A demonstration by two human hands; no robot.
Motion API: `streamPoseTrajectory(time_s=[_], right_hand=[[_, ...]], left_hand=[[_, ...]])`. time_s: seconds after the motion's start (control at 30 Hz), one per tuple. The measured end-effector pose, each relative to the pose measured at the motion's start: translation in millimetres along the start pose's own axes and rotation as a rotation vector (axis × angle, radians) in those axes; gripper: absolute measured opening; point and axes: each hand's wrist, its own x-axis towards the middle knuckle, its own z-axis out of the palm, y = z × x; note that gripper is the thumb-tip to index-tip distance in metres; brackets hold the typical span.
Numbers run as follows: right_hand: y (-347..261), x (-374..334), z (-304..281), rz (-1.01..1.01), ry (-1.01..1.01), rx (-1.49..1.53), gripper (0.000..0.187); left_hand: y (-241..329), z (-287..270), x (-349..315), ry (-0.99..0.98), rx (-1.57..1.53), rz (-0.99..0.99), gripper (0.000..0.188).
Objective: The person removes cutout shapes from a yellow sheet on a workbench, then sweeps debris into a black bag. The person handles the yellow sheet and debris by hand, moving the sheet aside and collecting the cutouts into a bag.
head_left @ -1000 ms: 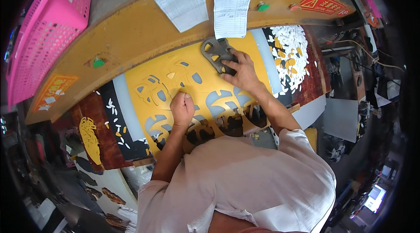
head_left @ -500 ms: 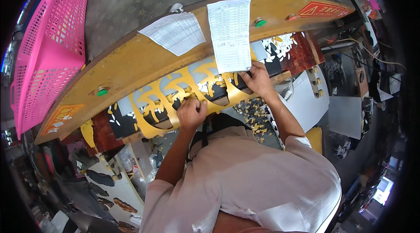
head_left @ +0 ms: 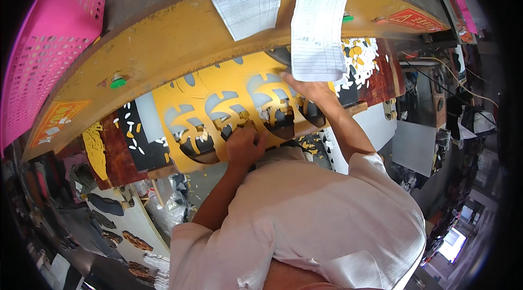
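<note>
A yellow sheet [head_left: 201, 91] with curved cut-outs lies over a dark board on the bench in front of me. Loose strips and small pieces show in its openings. My left hand [head_left: 247, 144] is on the near part of the sheet, between two large cut-outs, its fingers curled and closed on it. Farther away and to the right, my right hand [head_left: 310, 91] rests on the sheet with a finger stretched out toward the left. A hanging paper form [head_left: 320, 28] hides part of that hand.
A yellow machine beam [head_left: 163, 34] with green buttons [head_left: 118, 80] spans the far side. Another paper [head_left: 248, 4] hangs on it. White and yellow scraps [head_left: 357, 64] lie at the right end of the bench. A pink basket [head_left: 49, 66] stands far left.
My right hand has moved from the sheet's right side farther in over it, its finger now extended. More of the sheet shows up to the beam. The whole view has shifted.
</note>
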Motion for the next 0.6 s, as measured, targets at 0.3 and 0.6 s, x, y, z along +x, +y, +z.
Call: streamPoseTrajectory(time_s=[0.3,0.6], right_hand=[[-41,-2,-2,0.209,-0.138,-0.248,0.105],[19,-17,-56,-0.085,-0.171,-0.178,0.099]], left_hand=[[28,-21,-76,-0.221,-0.324,-0.354,0.031],[19,-2,-75,-0.346,-0.484,-0.502,0.034]])
